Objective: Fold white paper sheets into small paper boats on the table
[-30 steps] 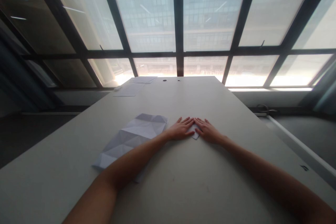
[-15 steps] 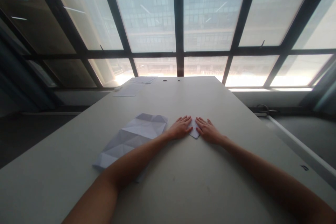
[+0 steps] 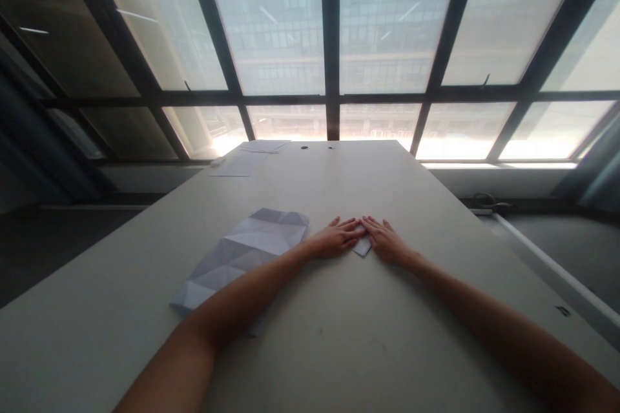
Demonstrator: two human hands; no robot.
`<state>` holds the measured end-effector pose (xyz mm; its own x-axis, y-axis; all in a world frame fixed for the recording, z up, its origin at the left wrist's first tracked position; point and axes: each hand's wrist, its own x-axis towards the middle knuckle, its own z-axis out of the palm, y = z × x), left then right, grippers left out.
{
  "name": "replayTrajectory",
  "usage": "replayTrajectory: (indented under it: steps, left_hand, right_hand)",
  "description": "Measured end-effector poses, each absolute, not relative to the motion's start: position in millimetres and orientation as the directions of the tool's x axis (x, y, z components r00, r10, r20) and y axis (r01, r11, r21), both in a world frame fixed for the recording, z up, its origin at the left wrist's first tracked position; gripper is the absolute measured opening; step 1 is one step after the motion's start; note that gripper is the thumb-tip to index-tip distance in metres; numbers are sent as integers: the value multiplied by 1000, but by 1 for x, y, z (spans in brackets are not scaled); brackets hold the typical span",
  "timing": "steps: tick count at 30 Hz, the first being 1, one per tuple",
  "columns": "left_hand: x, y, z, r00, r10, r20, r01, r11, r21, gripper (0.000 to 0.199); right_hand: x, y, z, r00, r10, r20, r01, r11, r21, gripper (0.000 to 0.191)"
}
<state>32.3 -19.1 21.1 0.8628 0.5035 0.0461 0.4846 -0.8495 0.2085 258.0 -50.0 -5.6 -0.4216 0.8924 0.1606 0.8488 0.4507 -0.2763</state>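
Creased white sheet (image 3: 264,232) on left of bench (image 3: 339,187), partly hidden by left forearm (image 3: 247,297). Flat papers (image 3: 235,165) at far left. Left hand (image 3: 336,239) palm down, fingers outstretched, slightly spread, over left part of small folded paper (image 3: 362,247). Folded paper flat on bench, between hands, near corner showing. Right hand (image 3: 386,243) palm down on its right part, fingers extended, slightly spread, pinching nothing.

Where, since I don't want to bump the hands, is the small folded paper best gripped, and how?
Probably pinch the folded paper by its near corner, coming from the person's side. That corner points toward the person and lies uncovered, while the left hand and right hand cover much of the rest. It looks flat against the table, so a fingernail may help.
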Motion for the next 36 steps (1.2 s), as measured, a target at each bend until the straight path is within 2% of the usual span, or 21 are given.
replayTrajectory:
  steps: [8,14,17,21,26,31,36]
  left_hand:
    - [39,-12,12,622,775,113,748,-630,209,47]
    - [36,-8,11,537,834,131,796,-552,250,46]
    - [36,-9,12,597,794,117,755,-605,252,46]
    - [36,-9,12,761,641,104,611,-761,217,48]
    - [32,-10,16,840,539,66,521,-834,180,72]
    - [30,-13,22,865,502,12,490,-849,197,86]
    - [31,-13,21,850,525,24,508,-832,222,90]
  right_hand:
    - [255,-49,-1,-339,928,157,888,371,-273,58]
    - [253,-50,2,-327,930,165,886,363,-289,55]
    - [254,-50,1,-330,930,163,881,365,-301,55]
    - [255,-50,2,-346,923,168,868,383,-316,54]
    - [256,-50,1,-357,916,184,855,400,-329,54]
    - [256,-49,-1,-361,915,181,855,402,-329,54]
    - [257,-49,-2,-386,902,191,849,429,-308,52]
